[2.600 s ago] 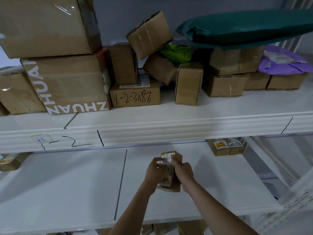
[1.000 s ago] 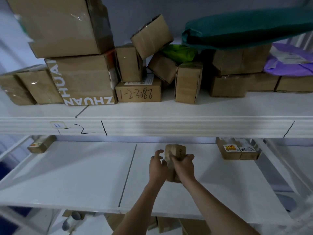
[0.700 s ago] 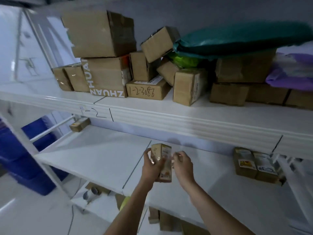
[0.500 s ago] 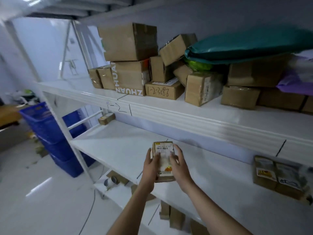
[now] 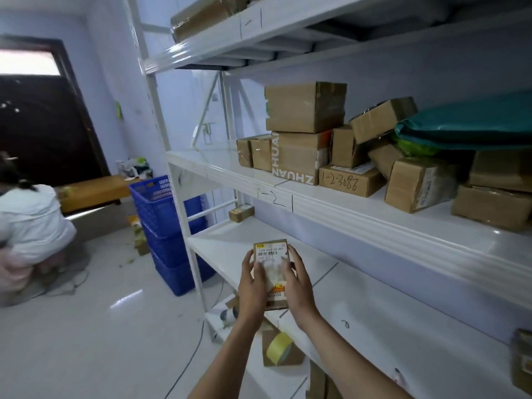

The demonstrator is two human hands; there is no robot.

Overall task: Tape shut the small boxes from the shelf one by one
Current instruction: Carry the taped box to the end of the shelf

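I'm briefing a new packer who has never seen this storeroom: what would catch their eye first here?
First, the small labelled box held in both hands, left hand and right hand, in front of the white shelf. Above it, a jumble of cardboard boxes under a teal mailer bag. At the left stand stacked blue crates, and a yellow tape roll lies below.

Two hands, the left hand [image 5: 253,286] and the right hand [image 5: 298,286], hold one small box [image 5: 270,254]. One roll of yellow tape [image 5: 278,347] sits on a lower box. Three blue crates [image 5: 164,223] are stacked on the floor. About a dozen cardboard boxes [image 5: 305,106] crowd the middle shelf [image 5: 359,214], with one green bag [image 5: 472,125]. One person [image 5: 28,226] crouches at left.
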